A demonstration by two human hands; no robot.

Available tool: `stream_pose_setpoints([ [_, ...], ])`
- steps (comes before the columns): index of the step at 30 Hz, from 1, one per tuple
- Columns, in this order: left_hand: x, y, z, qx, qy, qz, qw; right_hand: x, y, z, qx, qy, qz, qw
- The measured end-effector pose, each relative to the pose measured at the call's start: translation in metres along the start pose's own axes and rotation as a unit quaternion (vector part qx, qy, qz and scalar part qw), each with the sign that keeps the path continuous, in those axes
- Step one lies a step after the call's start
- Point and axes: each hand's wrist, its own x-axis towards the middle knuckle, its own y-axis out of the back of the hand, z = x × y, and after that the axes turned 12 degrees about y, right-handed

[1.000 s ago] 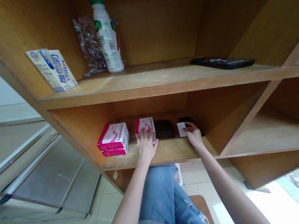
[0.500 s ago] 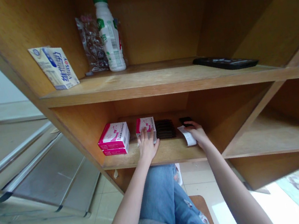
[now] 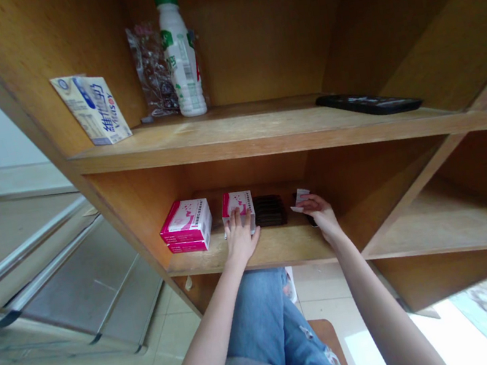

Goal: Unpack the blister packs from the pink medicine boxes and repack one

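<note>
A wooden shelving unit (image 3: 265, 145) fills most of the view, with a metal-framed rack (image 3: 51, 289) standing on the floor at its left. On the upper shelf, a white bottle with a green cap (image 3: 184, 68) stands in front of crumpled clear plastic (image 3: 152, 67); a Vitasoy carton (image 3: 96, 110) leans at the left end, and a flat black device (image 3: 370, 104) lies at the right.

On the lower shelf, two pink-and-white boxes (image 3: 187, 224) are stacked near the left wall. The left hand (image 3: 240, 239) rests on a single pink-and-white box (image 3: 238, 199), its fingers spread over the front rather than closed round it. Just beside that is a pile of dark, flat pieces (image 3: 269, 210), too dim to identify. The right hand (image 3: 320, 214) pinches a small white paper slip (image 3: 301, 194) between its fingers, above a black object (image 3: 312, 221) that it mostly hides.

The slip looks thin and bent, so a loose pinch could drop it or a tight one crease it. A sideways push by the left hand could shove the single box into the dark pile; the right knuckles might nudge the black object.
</note>
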Motion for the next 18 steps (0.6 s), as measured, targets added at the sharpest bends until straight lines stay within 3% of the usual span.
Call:
stream_pose_setpoints([
  [3, 0.000, -0.001, 0.000, 0.000, 0.000, 0.002, 1.000, -0.007, 0.005, 0.005, -0.046, -0.014, -0.048, 0.998],
  [12, 0.000, -0.002, -0.001, 0.002, 0.002, 0.006, 1.000, -0.009, 0.009, 0.012, -0.122, 0.013, -0.072, 0.990],
  [16, 0.001, 0.002, 0.000, -0.011, -0.006, 0.011, 1.000, -0.015, 0.008, 0.005, -0.158, 0.034, -0.095, 0.982],
  [18, -0.001, 0.007, 0.000, -0.034, -0.024, 0.019, 0.999, -0.022, 0.003, -0.002, -0.156, 0.038, -0.074, 0.984],
])
